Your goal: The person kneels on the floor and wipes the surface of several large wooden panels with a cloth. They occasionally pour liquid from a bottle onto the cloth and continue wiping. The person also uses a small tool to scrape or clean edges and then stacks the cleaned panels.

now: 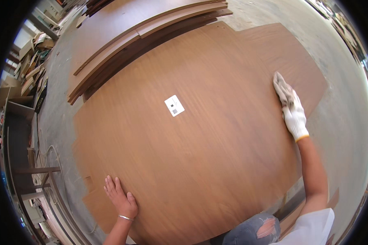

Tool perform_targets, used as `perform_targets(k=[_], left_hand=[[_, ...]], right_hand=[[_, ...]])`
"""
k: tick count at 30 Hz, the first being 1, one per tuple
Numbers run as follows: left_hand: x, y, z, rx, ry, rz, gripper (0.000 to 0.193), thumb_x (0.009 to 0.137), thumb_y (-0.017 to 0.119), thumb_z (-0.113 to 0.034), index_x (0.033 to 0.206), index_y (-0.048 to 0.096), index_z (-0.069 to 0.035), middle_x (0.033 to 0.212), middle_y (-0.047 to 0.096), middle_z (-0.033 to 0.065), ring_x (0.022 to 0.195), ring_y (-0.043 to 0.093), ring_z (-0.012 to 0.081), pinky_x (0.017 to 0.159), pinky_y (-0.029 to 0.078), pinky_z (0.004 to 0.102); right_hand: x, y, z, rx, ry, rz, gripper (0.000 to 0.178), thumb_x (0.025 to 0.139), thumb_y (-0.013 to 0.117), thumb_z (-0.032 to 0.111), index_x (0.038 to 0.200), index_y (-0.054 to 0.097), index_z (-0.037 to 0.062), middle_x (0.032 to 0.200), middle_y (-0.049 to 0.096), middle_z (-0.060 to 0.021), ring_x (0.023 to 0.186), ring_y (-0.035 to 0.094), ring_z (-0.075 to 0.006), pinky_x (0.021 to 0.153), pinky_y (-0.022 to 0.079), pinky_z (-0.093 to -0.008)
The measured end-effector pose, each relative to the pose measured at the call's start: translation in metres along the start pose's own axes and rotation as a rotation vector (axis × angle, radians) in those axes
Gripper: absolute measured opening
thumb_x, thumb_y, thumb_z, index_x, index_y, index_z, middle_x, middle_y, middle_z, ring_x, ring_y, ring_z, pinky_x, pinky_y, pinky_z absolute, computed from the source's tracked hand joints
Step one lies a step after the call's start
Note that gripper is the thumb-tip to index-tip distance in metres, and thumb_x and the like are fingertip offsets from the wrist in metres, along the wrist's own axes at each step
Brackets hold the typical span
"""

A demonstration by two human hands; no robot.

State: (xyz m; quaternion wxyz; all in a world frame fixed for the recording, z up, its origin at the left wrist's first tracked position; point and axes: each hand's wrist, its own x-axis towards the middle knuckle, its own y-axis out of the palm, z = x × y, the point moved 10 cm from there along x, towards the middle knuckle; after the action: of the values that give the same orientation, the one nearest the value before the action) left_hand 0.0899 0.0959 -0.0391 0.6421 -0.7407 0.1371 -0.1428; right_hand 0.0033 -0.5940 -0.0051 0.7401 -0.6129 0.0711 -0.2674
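A large brown wood-grain panel (184,147) fills the middle of the view, with a small white label (174,105) stuck on its face. My bare left hand (122,201), a silver bracelet at its wrist, lies flat near the panel's lower left side with the fingers spread. At the right edge rests my right hand (289,104) in a white knit glove with greyish, soiled fingers. Its fingers are stretched out along that edge, not wrapped round anything I can see. Another brown panel (292,61) shows beneath, sticking out at the upper right.
Beyond the panel stands a stack of similar brown boards (139,30). Scrap wood pieces (28,77) are heaped at the far left. A dark metal frame (39,170) and a looped cable (53,148) are along the left. Grey concrete floor (341,94) extends on the right.
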Motion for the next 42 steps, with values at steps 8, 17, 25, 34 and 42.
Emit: perform_targets(k=[8, 17, 25, 34, 42], left_hand=[[-0.004, -0.002, 0.002, 0.028, -0.002, -0.001, 0.072, 0.093, 0.045, -0.023, 0.158, 0.028, 0.004, 0.167, 0.019, 0.0286, 0.156, 0.014, 0.0457, 0.126, 0.006, 0.0593], [0.003, 0.011, -0.005, -0.001, 0.054, -0.035, 0.075, 0.090, 0.048, -0.023, 0.158, 0.028, 0.002, 0.167, 0.019, 0.0279, 0.156, 0.014, 0.0450, 0.126, 0.007, 0.0586], [-0.006, 0.009, 0.010, 0.061, 0.008, -0.068, 0.070, 0.095, 0.047, -0.024, 0.159, 0.029, -0.002, 0.169, 0.020, 0.0224, 0.157, 0.016, 0.0406, 0.126, 0.009, 0.0565], [-0.006, 0.011, 0.019, 0.102, -0.059, -0.073, 0.070, 0.095, 0.050, -0.023, 0.160, 0.030, -0.005, 0.169, 0.021, 0.0198, 0.158, 0.016, 0.0368, 0.127, 0.010, 0.0545], [-0.016, 0.023, 0.007, 0.083, -0.190, -0.017, 0.070, 0.098, 0.050, -0.028, 0.160, 0.029, -0.002, 0.170, 0.019, 0.0218, 0.158, 0.014, 0.0379, 0.127, 0.009, 0.0554]], right_hand=[[-0.107, -0.031, -0.035, -0.076, 0.143, 0.038, 0.066, 0.087, 0.059, 0.007, 0.151, 0.047, 0.0084, 0.156, 0.046, -0.0202, 0.146, 0.039, -0.0416, 0.120, 0.034, -0.0427], [0.162, 0.040, 0.065, -0.065, 0.160, -0.068, 0.048, 0.096, 0.056, 0.038, 0.135, 0.063, 0.0118, 0.139, 0.057, -0.0146, 0.131, 0.050, -0.0371, 0.106, 0.045, -0.0501], [0.123, 0.037, 0.080, -0.108, 0.073, -0.060, 0.049, 0.096, 0.055, 0.040, 0.136, 0.063, 0.0120, 0.148, 0.057, -0.0097, 0.139, 0.046, -0.0269, 0.118, 0.031, -0.0419], [-0.110, -0.044, -0.025, -0.123, 0.102, -0.100, 0.055, 0.088, 0.065, 0.029, 0.138, 0.061, 0.0072, 0.148, 0.055, -0.0151, 0.142, 0.042, -0.0341, 0.122, 0.028, -0.0465], [-0.259, -0.077, -0.083, -0.147, 0.321, -0.006, 0.067, 0.088, 0.066, 0.029, 0.150, 0.051, 0.0097, 0.159, 0.045, -0.0141, 0.151, 0.033, -0.0348, 0.127, 0.020, -0.0491]])
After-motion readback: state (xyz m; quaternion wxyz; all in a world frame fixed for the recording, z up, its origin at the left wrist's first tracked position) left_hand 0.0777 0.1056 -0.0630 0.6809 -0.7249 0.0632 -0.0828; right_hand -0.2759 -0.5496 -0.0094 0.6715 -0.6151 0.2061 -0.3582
